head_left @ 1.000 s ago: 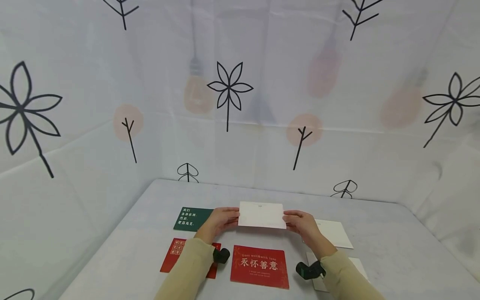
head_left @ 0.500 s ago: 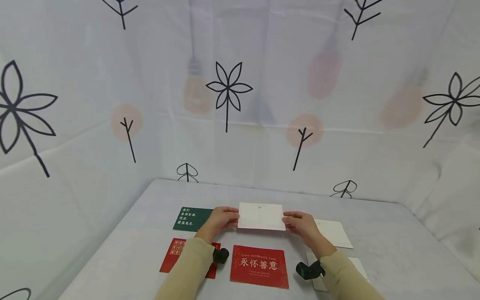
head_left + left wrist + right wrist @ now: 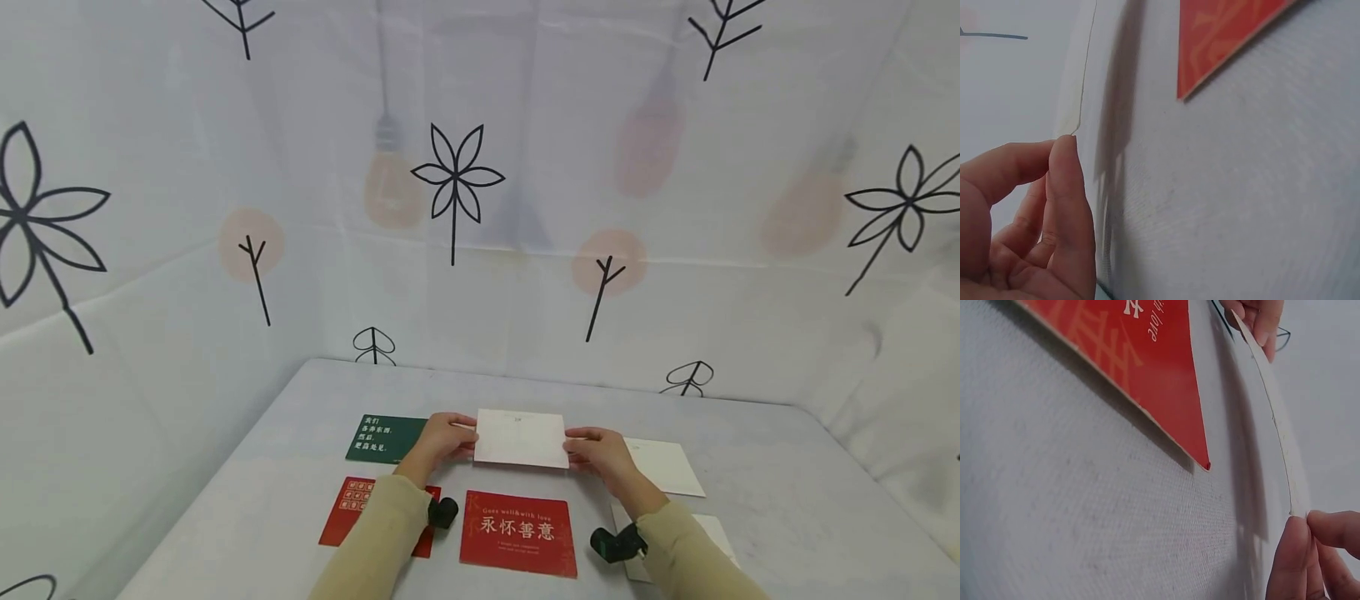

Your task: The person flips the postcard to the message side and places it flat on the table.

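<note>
A white postcard is held above the table between both hands in the head view, its near side marked with faint small print. At its left edge my left hand pinches it between thumb and fingers; the left wrist view shows this pinch at the card's corner. My right hand pinches the opposite edge. From the right wrist, the card appears nearly edge-on and slightly bowed, its shadow falling on the cloth. Directly in front lies a red postcard with white lettering.
At the left lie a green postcard with white writing and another red postcard, partly covered by the left arm. Two white cards lie at the right, one partly under the right forearm. A patterned white cloth wall rises behind the table.
The white postcard has come down slightly toward me and the table, with both hands still holding its edges. The cards on the table have stayed in place.
</note>
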Available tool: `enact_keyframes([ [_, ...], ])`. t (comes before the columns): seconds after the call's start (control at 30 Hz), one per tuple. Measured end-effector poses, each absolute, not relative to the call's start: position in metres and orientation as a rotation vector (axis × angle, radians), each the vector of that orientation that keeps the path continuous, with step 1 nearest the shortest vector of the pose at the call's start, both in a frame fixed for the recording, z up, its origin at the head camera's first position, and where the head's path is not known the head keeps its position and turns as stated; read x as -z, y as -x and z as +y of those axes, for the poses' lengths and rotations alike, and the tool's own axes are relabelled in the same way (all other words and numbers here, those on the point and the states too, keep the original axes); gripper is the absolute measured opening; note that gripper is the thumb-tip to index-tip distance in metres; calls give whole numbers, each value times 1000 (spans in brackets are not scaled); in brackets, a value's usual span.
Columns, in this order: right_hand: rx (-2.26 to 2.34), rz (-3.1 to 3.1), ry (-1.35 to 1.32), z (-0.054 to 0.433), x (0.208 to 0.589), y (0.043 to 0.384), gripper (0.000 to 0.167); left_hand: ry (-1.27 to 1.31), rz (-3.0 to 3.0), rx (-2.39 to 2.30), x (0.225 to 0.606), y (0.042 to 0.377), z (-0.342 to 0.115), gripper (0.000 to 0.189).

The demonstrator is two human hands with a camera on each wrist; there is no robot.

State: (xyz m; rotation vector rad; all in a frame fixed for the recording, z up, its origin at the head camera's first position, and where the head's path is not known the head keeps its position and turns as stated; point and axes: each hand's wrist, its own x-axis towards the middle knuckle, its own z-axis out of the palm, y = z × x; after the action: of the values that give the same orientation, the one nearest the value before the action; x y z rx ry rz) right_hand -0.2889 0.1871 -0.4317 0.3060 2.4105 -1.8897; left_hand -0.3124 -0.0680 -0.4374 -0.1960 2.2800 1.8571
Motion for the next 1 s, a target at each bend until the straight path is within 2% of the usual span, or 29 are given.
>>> enact_keyframes([
  [0.7, 1798, 2436, -391, 182, 440, 287, 30, 259, 2412, -1673, 433, 308, -61, 18],
  [1.0, 1750, 2478, -350, 180, 441, 287, 25, 296, 2423, -1633, 435, 310, -61, 17],
])
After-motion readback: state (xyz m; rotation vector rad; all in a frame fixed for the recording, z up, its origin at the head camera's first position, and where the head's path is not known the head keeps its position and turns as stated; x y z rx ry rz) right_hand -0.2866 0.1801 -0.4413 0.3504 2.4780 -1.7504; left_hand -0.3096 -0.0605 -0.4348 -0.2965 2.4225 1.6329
